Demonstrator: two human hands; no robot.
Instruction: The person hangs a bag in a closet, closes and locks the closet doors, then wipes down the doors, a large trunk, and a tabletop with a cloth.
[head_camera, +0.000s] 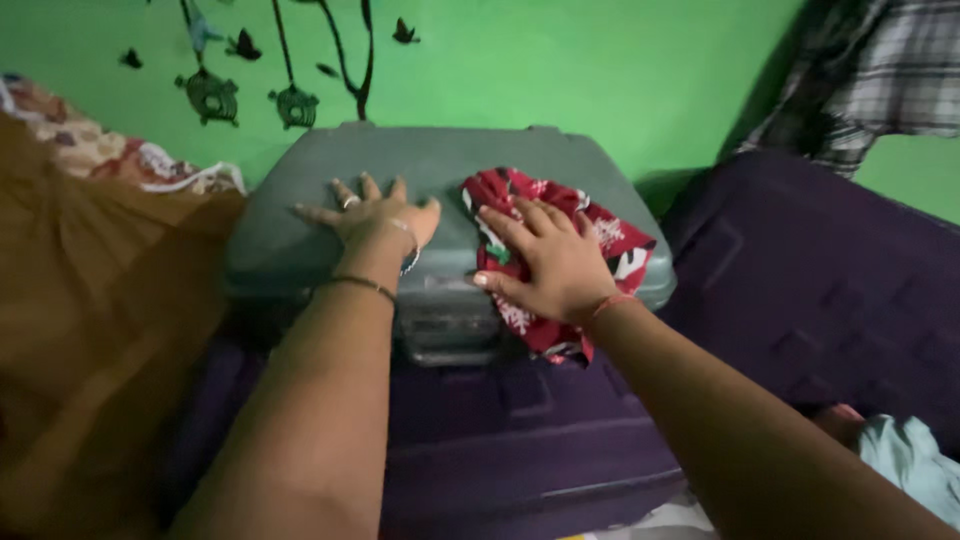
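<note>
The right hand (548, 268) lies flat on the red cloth (610, 240), fingers spread; the left hand (375, 215) rests splayed on the grey suitcase (290, 240) beside it.

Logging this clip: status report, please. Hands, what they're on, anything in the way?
Left hand flat on grey suitcase, fingers spread. Right hand pressing red patterned cloth onto the lid. Nothing blocking either hand.

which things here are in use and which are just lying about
In use: grey case, red cloth, left hand, right hand.
Lying about: purple case, plaid shirt, brown fabric, pale cloth.
</note>
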